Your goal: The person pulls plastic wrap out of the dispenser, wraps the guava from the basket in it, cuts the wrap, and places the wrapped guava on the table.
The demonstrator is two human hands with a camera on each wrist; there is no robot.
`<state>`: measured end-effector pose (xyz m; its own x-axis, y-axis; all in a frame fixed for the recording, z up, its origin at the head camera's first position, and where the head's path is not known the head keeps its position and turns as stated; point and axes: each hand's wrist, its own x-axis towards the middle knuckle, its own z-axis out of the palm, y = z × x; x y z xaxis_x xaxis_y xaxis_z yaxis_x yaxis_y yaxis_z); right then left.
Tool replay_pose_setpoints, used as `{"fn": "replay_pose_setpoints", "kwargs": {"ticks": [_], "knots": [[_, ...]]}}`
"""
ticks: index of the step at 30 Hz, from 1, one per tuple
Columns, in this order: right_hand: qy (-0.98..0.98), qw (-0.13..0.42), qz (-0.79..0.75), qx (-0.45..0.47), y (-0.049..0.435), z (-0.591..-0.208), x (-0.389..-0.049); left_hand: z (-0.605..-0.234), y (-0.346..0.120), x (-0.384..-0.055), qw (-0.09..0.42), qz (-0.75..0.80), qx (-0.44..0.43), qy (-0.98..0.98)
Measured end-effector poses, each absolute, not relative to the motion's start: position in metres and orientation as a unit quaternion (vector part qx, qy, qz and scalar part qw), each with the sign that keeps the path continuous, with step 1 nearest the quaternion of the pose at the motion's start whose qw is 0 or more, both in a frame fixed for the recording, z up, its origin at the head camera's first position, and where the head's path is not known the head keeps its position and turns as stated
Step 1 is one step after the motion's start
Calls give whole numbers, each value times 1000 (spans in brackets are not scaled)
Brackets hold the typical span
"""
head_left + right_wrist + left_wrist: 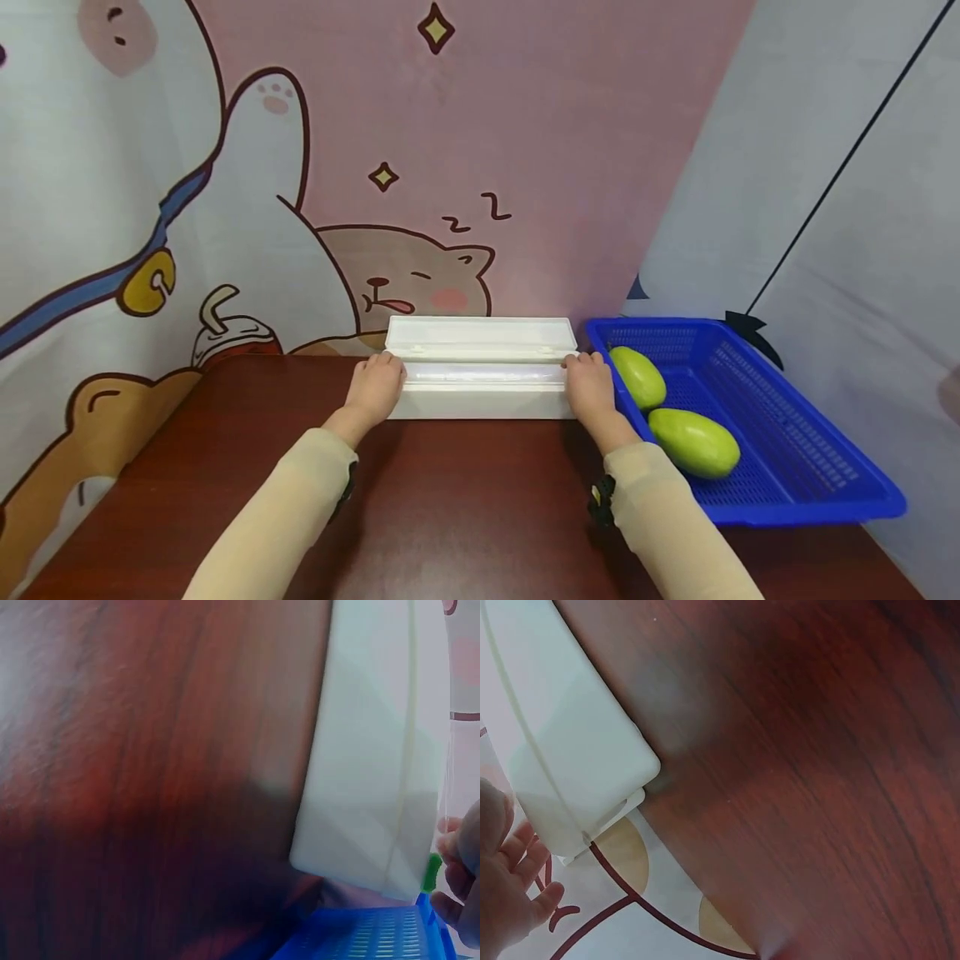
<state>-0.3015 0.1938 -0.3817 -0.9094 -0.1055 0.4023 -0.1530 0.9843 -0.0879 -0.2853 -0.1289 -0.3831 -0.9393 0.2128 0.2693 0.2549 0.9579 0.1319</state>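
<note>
A long white plastic wrap dispenser point(480, 403) lies across the far part of the table, its lid point(480, 335) raised at the back. Clear plastic wrap point(487, 372) shows along its opening. My left hand point(377, 386) is at the left end, thumb and fingertips gathered at the opening's edge, pinching the wrap. At the opposite end my right hand point(589, 385) pinches the wrap too. In the right wrist view its fingers point(450, 825) lie close to the thumb beside a thin clear sheet. The left wrist view shows the other left fingers point(529, 862) spread loosely behind the dispenser point(577, 742).
A blue perforated basket point(787, 417) stands right of the dispenser, close to my right hand. Two green oval fruits point(693, 443) lie in its left part. The dark brown wooden table point(480, 508) meets a cartoon-printed cloth point(562, 167) at the back.
</note>
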Motion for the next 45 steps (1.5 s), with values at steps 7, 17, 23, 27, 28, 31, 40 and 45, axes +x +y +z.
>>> {"fn": "replay_pose_setpoints", "kwargs": {"ticks": [7,17,23,27,28,31,40,45], "knots": [[-982,173,58,55,193,-374,-304,-382,-125,-291,150,-36,-118,-981],[-989,124,76,26,197,-381,-310,-384,-119,-293,164,28,-113,-980],[-982,145,119,19,200,-385,-310,-385,-123,-292,132,-25,-117,-984],[-982,144,121,10,200,-386,-308,-388,-125,-290,107,-129,-100,-981],[-982,138,125,3,200,-387,-308,-389,-124,-289,100,-153,-95,-979],[-979,121,161,-19,201,-387,-306,-393,-122,-289,82,-231,-72,-967],[-938,78,332,-63,201,-371,-313,-381,-117,-296,74,-420,38,-904],[-931,98,346,-61,197,-363,-318,-370,-113,-301,81,-434,109,-891]]}}
